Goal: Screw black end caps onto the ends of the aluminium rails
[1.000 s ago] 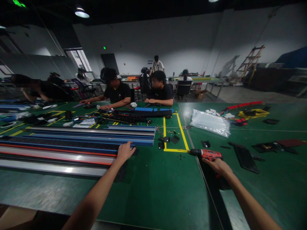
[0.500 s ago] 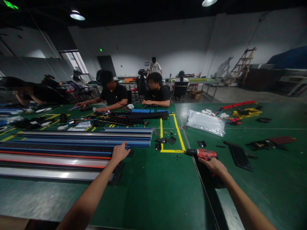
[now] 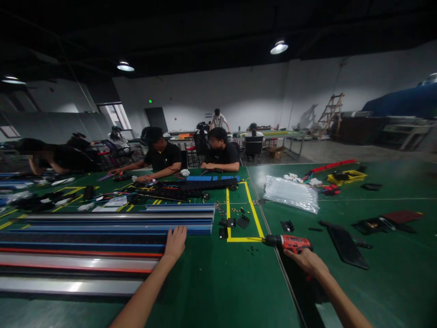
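My right hand (image 3: 309, 263) is wrapped around the grip of a red and black cordless drill (image 3: 294, 243). The drill points left, its thin bit lying over the corner of a yellow tape outline. My left hand (image 3: 175, 243) rests, fingers stretched forward, at the right-hand ends of long metal and plastic profiles (image 3: 85, 263), covering some of those ends. Just beyond its fingertips lies a blue profile (image 3: 191, 229). Between my hands, several small dark screws (image 3: 252, 249) lie loose, with black brackets (image 3: 243, 222) inside the tape outline.
A clear air-cushion bag (image 3: 291, 195), a yellow tray (image 3: 346, 176) and a flat black piece (image 3: 346, 246) lie on the right. Wired black strips (image 3: 170, 189) stretch across the far side. Two co-workers in black, one of them a person (image 3: 221, 152) leaning on the table, sit opposite.
The view has tilted up, so the table sits lower in the picture. My left hand has turned, its fingers now pointing away from me. The drill stays in my right hand.
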`<control>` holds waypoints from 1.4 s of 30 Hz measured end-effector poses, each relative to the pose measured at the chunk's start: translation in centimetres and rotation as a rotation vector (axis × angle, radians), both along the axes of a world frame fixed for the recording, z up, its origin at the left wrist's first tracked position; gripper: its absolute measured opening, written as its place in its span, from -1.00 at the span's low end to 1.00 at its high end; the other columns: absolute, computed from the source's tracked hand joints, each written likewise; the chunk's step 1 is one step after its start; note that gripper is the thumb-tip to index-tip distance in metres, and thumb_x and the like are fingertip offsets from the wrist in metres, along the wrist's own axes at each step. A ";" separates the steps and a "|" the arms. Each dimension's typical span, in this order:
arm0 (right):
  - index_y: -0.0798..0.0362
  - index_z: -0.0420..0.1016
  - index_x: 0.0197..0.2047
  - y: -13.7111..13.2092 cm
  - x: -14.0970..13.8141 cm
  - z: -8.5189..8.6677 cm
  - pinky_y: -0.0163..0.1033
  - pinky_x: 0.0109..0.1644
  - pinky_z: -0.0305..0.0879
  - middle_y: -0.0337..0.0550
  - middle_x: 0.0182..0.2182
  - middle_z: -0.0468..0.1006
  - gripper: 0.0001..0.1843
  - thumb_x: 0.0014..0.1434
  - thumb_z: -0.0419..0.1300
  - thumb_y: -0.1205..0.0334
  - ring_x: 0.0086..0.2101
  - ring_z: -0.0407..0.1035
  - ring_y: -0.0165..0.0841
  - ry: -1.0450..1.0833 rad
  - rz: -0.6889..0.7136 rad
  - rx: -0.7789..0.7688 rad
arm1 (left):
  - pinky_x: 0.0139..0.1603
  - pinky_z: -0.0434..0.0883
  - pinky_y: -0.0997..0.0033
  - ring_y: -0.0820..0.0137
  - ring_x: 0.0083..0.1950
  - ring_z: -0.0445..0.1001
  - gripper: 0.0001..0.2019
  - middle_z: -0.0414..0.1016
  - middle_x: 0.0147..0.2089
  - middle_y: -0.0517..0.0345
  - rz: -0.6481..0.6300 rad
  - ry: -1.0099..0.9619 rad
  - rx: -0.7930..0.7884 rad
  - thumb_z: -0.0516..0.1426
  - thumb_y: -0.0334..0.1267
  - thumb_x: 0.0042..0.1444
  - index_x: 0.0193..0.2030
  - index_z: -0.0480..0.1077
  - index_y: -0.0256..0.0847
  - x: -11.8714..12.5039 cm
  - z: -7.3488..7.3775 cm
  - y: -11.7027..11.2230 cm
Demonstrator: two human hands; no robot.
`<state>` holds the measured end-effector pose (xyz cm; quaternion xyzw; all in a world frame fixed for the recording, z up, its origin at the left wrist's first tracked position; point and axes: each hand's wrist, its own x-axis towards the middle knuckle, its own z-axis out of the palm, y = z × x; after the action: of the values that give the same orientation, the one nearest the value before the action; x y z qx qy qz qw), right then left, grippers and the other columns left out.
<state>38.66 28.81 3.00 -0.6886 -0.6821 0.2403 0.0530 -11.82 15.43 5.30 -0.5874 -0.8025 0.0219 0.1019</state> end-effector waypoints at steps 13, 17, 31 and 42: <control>0.09 0.52 -0.25 -0.6 -0.4 1.0 -0.10 -0.19 0.39 0.11 -0.33 0.61 -0.37 0.09 0.05 -0.36 -0.26 0.55 -0.05 0.004 -0.030 -0.047 | -0.03 0.32 0.22 0.19 -0.02 0.51 -0.69 0.56 -0.07 -0.12 -0.176 0.002 -0.163 -0.07 -0.52 0.18 -0.16 0.47 -0.23 0.9 1.0 4.6; 0.10 0.52 -0.29 -0.7 -0.5 1.1 -0.13 -0.22 0.39 0.10 -0.35 0.61 -0.34 0.08 0.04 -0.39 -0.29 0.55 -0.08 0.009 -0.027 -0.071 | -0.03 0.29 0.24 0.20 0.00 0.49 -0.73 0.56 -0.06 -0.09 -0.228 0.000 -0.179 -0.04 -0.50 0.19 -0.15 0.45 -0.24 2.0 1.0 4.7; 0.12 0.55 -0.26 -0.8 -0.7 1.4 -0.11 -0.20 0.38 0.14 -0.29 0.62 -0.32 0.05 0.07 -0.38 -0.26 0.54 -0.05 -0.027 -0.063 -0.084 | -0.04 0.22 0.24 0.21 0.00 0.46 -0.75 0.54 -0.11 -0.07 -0.413 -0.054 -0.133 -0.04 -0.50 0.22 -0.16 0.45 -0.26 9.1 -0.3 6.6; 0.09 0.55 -0.26 -0.7 -0.6 1.2 -0.13 -0.21 0.37 0.06 -0.32 0.61 -0.37 0.06 0.08 -0.36 -0.28 0.54 -0.09 -0.008 -0.063 -0.095 | -0.03 0.24 0.18 0.14 -0.04 0.42 -0.80 0.50 -0.12 -0.12 -0.433 -0.068 -0.026 0.05 -0.27 0.21 -0.13 0.43 -0.30 11.6 0.1 6.6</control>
<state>38.02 28.14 4.24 -0.7125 -0.6480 0.2679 0.0250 -0.19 22.05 5.37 -0.7478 -0.6602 -0.0098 0.0695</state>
